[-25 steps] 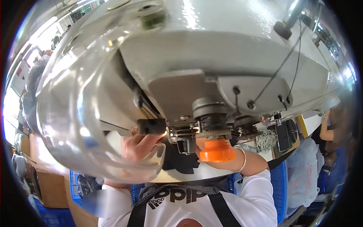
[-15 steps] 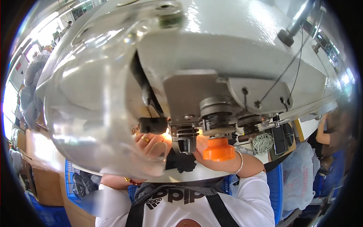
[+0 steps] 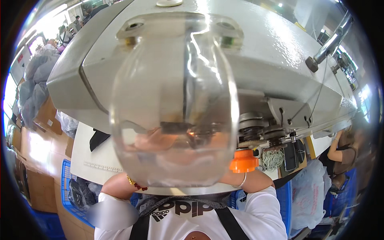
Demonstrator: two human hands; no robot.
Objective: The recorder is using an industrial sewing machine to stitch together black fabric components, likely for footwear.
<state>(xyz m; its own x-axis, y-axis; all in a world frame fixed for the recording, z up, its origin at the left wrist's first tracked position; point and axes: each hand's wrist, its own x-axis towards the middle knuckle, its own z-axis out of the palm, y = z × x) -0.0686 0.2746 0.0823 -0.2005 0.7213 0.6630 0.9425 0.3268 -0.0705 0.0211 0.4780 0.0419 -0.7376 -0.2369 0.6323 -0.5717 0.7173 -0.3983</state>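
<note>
A white sewing machine head (image 3: 260, 68) fills the upper part of the head view. Its clear plastic guard (image 3: 176, 170) hangs in front of the needle area and blurs what lies behind. Through it my left hand (image 3: 154, 140) shows as a smear close to the needle area; its fingers cannot be made out. My right forearm (image 3: 256, 182), with a silver bangle, reaches behind the guard beside the orange knob (image 3: 244, 161); the right hand's fingers are hidden. Whatever lies under the hands is not discernible.
A black cloth piece (image 3: 99, 140) and a ruler strip (image 3: 102, 166) lie on the table's left. At right are a pale cord bundle (image 3: 273, 159), a phone (image 3: 290, 160) and bagged goods (image 3: 308, 196). A blue crate (image 3: 76, 212) stands left. Another person (image 3: 342, 154) sits far right.
My view has shifted, so the guard now appears farther right and covers both hands. The black cloth and ruler strip at left have come into sight. The orange knob appears farther right.
</note>
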